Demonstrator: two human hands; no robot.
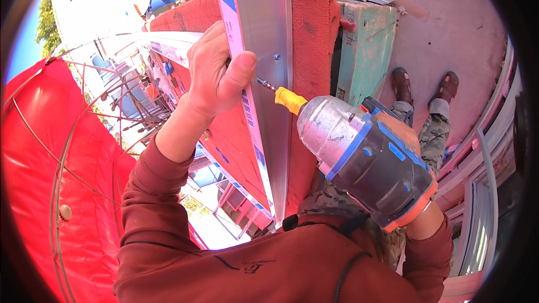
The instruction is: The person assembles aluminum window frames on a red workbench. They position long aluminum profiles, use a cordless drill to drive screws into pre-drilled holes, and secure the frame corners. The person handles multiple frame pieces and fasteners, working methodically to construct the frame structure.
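A long silver aluminium profile (269, 112), with blue and pink printed film along its left edge, runs away from my body over a red padded bench (310, 39). My left hand (219, 73) is wrapped over that filmed edge, thumb lying toward the metal face. In my right hand (400, 132) is a cordless impact driver (365, 160) with a grey nose, black body and blue and orange trim. Yellow tape (290, 101) wraps its bit holder, and the bit tip points at the profile, near my left thumb. A small screw head (277, 57) shows in the profile farther up.
Right of the bench stands a worn green wooden block (368, 50). More metal profiles (480, 224) lie at the right edge. Thin wire hoops (70, 146) and a red sheet (62, 191) fill the left side. Dark shoes (402, 85) rest on the concrete floor (443, 28).
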